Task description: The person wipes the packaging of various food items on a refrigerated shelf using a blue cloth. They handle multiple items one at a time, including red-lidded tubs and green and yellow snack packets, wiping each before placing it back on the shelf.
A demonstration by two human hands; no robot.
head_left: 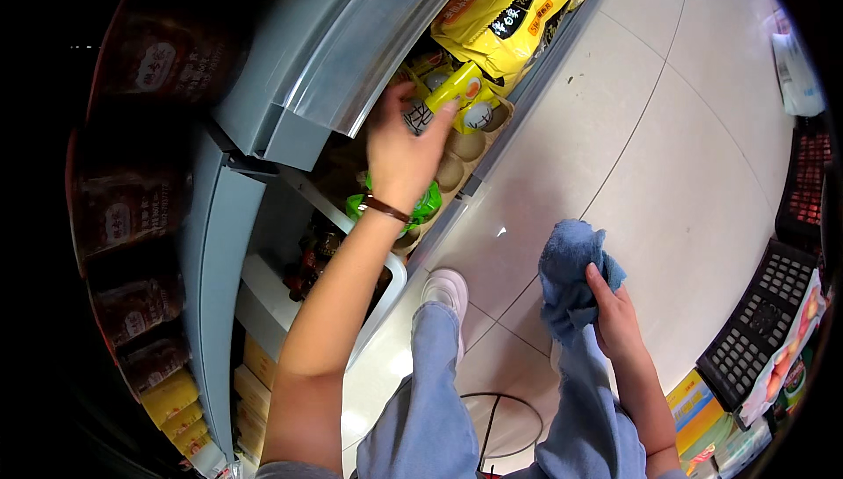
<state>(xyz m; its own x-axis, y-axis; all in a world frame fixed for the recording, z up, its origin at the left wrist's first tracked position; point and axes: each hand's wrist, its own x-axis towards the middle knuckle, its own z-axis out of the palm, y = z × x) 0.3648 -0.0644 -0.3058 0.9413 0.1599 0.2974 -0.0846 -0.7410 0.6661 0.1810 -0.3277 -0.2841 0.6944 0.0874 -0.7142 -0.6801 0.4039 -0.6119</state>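
My left hand (406, 150) reaches into a grey shelf (226, 251), its fingers wrapped round a small yellow packet (457, 86) over a cardboard egg tray (470, 147). A green plastic bag (426, 207) lies below that hand, beside a white plastic basket (397, 279) holding dark items that I cannot make out. Large yellow packaged bags (500, 14) lie farther along the same shelf. My right hand (615, 321) grips a crumpled blue cloth (566, 259) over the tiled floor.
A clear curved lip (342, 84) overhangs the tray. Dark red packages (162, 53) and yellow boxes (171, 391) line the left. My legs and shoes are below. Black plastic crates (751, 312) with packaged goods stand at the right, across tiled floor (650, 154).
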